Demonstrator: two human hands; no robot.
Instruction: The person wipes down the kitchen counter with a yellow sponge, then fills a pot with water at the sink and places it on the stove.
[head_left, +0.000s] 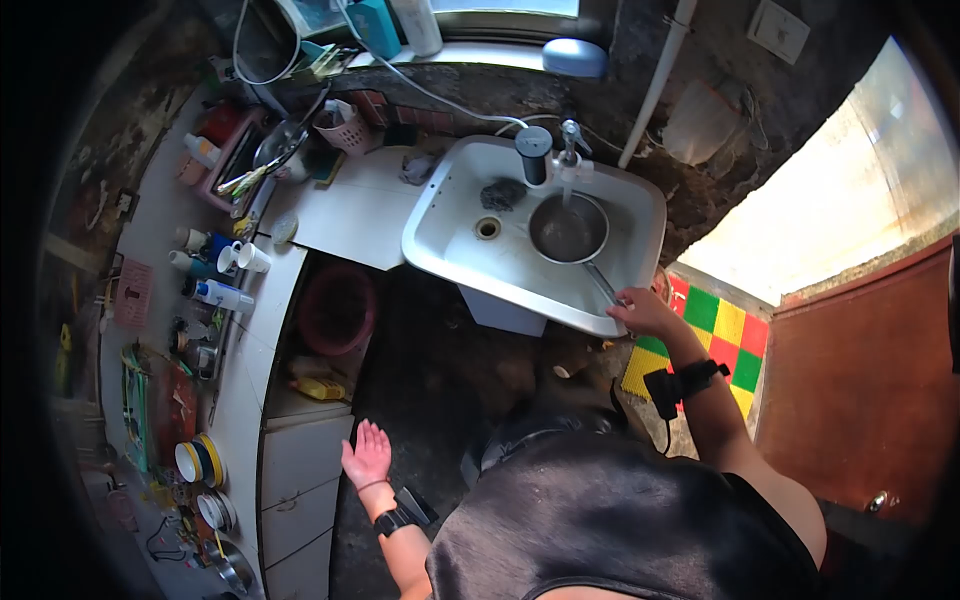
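My right hand (639, 310) grips the end of the handle of a metal saucepan (568, 229) over the front right rim of a white sink (450, 255). Under the metal tap (571, 141) the pan sits in the basin, and water runs from the spout into it. Palm up and with nothing in it, my left hand (367, 454) hangs beside the cabinet drawers (300, 465). Left of the pan are the drain hole (487, 228) and a dark scouring pad (502, 195). A dark-lidded cylinder (534, 154) stands beside the tap.
The tiled counter (352, 206) runs along the left, bearing white cups (253, 257), bottles and stacked bowls (201, 459). Below it, an open shelf holds a reddish basin (337, 307) and a yellow bottle (319, 388). A coloured mat (724, 322) and a brown door (855, 375) are at right.
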